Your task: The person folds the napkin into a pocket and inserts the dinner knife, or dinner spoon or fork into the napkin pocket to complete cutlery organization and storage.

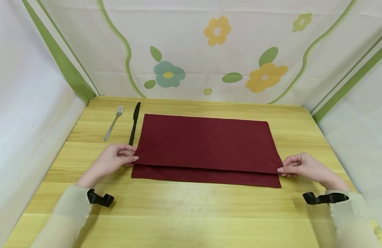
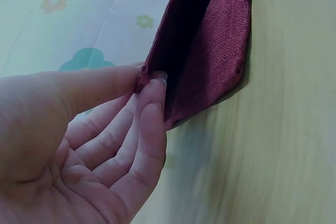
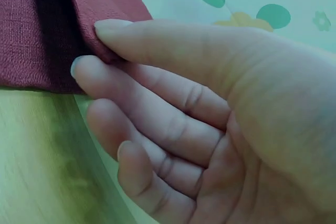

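Note:
A dark red cloth (image 1: 206,143), perhaps a napkin or placemat, lies folded over on the wooden table, its upper layer stopping short of the lower layer's near edge. My left hand (image 1: 114,158) pinches the near left corner of the upper layer between thumb and fingers. At the opposite end, my right hand (image 1: 305,167) pinches the near right corner the same way. Both wrist views show the upper layer of the cloth (image 2: 220,45) raised a little off the lower one, with a dark gap between. The thumb of the right hand (image 3: 173,51) presses on top of the corner.
Left of the cloth lie a silver fork (image 1: 114,123) and a black knife (image 1: 135,122), the knife's handle end close to the left hand. White curtains with printed flowers (image 1: 217,31) enclose the wooden table (image 1: 191,213) at the back and sides.

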`<control>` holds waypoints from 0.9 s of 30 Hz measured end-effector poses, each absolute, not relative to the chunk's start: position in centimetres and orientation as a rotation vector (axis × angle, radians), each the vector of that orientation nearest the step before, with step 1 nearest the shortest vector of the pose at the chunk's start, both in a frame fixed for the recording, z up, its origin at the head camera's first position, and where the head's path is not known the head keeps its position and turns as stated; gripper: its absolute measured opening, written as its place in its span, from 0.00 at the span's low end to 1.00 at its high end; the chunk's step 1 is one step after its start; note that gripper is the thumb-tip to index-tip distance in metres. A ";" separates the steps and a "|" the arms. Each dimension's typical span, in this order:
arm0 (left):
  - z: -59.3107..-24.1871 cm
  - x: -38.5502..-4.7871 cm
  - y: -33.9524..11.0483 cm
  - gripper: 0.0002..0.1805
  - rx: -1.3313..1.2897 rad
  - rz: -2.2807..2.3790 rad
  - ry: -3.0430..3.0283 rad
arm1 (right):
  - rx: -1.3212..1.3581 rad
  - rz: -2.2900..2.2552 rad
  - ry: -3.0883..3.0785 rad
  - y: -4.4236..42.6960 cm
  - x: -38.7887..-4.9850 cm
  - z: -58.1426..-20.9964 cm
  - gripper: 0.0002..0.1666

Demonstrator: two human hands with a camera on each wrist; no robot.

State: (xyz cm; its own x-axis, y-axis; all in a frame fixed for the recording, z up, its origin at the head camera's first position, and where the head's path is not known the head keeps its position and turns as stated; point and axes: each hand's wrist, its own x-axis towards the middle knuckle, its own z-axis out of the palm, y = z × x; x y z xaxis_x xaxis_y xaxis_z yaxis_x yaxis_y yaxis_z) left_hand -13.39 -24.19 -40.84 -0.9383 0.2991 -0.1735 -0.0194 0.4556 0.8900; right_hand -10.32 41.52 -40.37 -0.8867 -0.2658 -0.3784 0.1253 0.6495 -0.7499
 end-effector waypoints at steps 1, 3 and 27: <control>-40.8 -13.3 -24.3 0.20 0.239 1.469 2.405 | -0.118 -1.134 2.408 41.5 -10.2 -40.3 0.15; -40.7 -13.2 -24.4 0.20 0.247 1.440 2.417 | -0.150 -1.126 2.403 41.5 -9.9 -40.0 0.14; -41.2 -12.3 -25.2 0.19 0.383 1.407 2.231 | -0.182 -1.197 2.179 41.7 -8.4 -39.6 0.11</control>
State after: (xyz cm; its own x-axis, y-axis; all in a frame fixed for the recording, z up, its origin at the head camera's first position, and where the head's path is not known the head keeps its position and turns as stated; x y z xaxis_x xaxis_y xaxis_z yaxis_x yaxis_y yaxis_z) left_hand -12.27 -25.17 -41.17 -0.8497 0.4691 -0.2407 -0.0153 0.4344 0.9006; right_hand -8.41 41.69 -39.61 -0.7874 -0.4046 -0.4651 0.1757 0.5759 -0.7984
